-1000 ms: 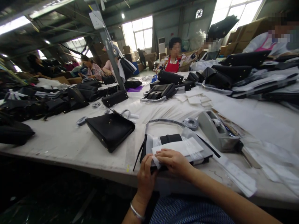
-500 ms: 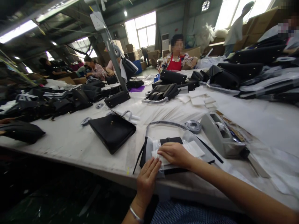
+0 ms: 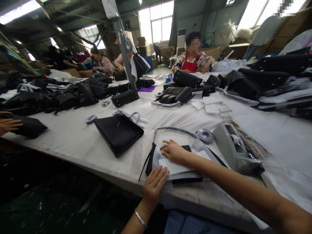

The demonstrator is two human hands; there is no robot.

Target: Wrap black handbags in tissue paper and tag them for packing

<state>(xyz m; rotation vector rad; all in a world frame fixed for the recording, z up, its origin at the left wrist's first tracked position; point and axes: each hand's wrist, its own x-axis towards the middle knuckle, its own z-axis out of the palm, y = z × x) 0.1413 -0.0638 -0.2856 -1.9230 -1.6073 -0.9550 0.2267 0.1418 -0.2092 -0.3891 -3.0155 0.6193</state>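
In front of me lies a black handbag (image 3: 150, 159) on its side, its strap (image 3: 170, 129) wrapped in clear plastic and looped behind it. White packing sheets (image 3: 180, 167) cover its upper face. My left hand (image 3: 155, 182) rests on the near left edge of the sheets, fingers stretched and side by side. Farther up the bag, my right hand (image 3: 173, 152) presses on the sheets with its fingers spread. A dark flat piece (image 3: 187, 148) shows partly behind my right wrist. What lies beneath my palms is hidden.
A grey tape dispenser (image 3: 230, 146) and a coiled wrapped strap (image 3: 204, 136) stand right of the bag. Another black handbag (image 3: 119, 133) lies to the left. Black bags pile up along the back, near a metal post (image 3: 125, 55). A co-worker's hand (image 3: 9, 125) touches a bag at far left.
My right hand has moved up and away from my left hand, and its fingers have spread. My left hand stays at the near edge. The camera view has shifted slightly.
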